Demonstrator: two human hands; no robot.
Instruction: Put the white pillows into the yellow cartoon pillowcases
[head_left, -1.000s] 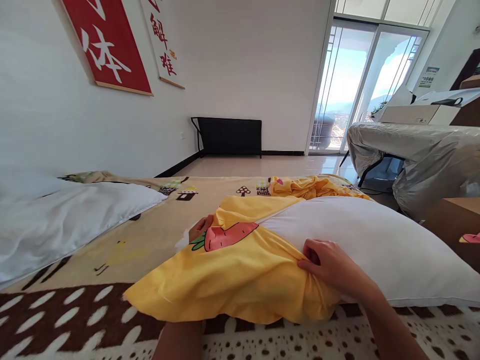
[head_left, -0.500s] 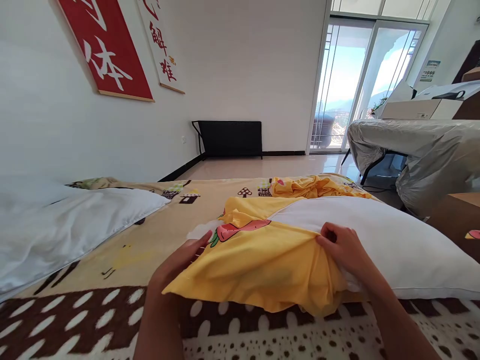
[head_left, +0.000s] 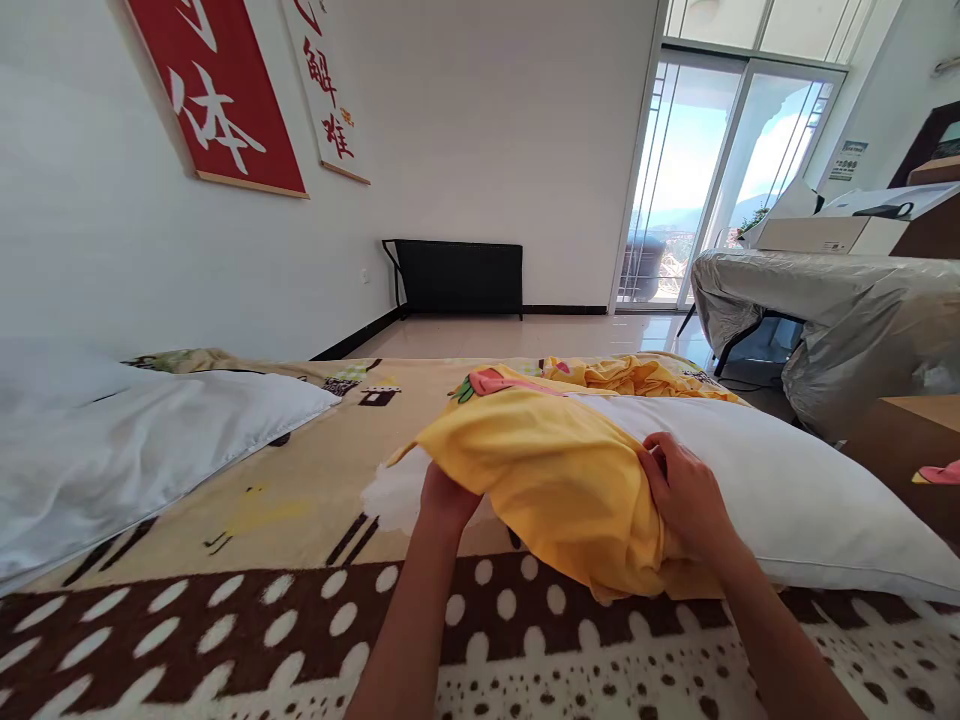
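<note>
A yellow pillowcase (head_left: 555, 460) with a red carrot-like print covers the left end of a white pillow (head_left: 780, 480) on the bed. My right hand (head_left: 682, 490) is closed, pinching the edge of the pillowcase between thumb and fingers where it meets the white pillow. Under the left end of the pillowcase is my left hand (head_left: 450, 495), palm side up against the cloth. Its fingers are hidden by the fabric, so their grip does not show. The free corner of the pillowcase is raised off the bed and folds over toward the far side.
Another white pillow (head_left: 180, 430) lies at the left. More crumpled yellow cloth (head_left: 637, 376) lies behind the pillow. The bed has a beige and brown patterned blanket (head_left: 285, 520). At the right stand a plastic-covered table (head_left: 847, 300) and a cardboard box (head_left: 892, 440).
My left hand has moved right and under the pillowcase, lifting and folding its left end inward. The carrot print has shifted up and away. My right hand still pinches the edge.
</note>
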